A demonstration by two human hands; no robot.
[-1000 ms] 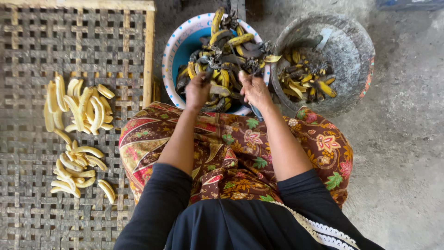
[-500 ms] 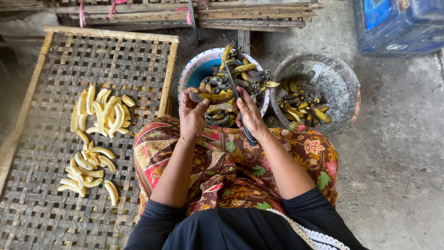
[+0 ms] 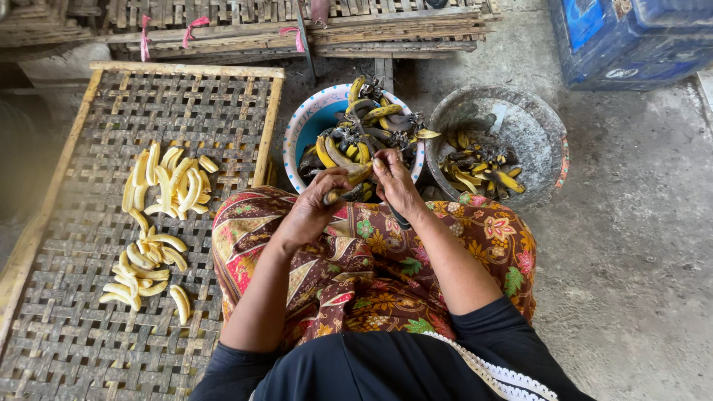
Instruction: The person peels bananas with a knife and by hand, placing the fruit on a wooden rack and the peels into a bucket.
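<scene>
My left hand [image 3: 316, 204] grips a dark-skinned banana [image 3: 355, 176] over my lap. My right hand [image 3: 396, 186] touches the banana's far end with its fingertips, and a dark knife handle [image 3: 399, 217] sticks out below its palm. Both hands hover just in front of a blue-and-white basin [image 3: 308, 122] piled with blackened, unpeeled bananas [image 3: 371, 122]. A patterned red and brown cloth [image 3: 371, 275] covers my knees under the hands.
A grey metal bowl [image 3: 520, 122] at right holds banana peels [image 3: 479, 167]. A woven bamboo tray [image 3: 82, 223] at left carries several peeled yellow bananas [image 3: 167, 182]. Wooden slats [image 3: 297, 26] lie at the back; a blue container [image 3: 631, 37] stands on the concrete floor at top right.
My hands have drawn back from the basin toward my lap with one banana between them. The view has tilted up, showing more of the tray and the back.
</scene>
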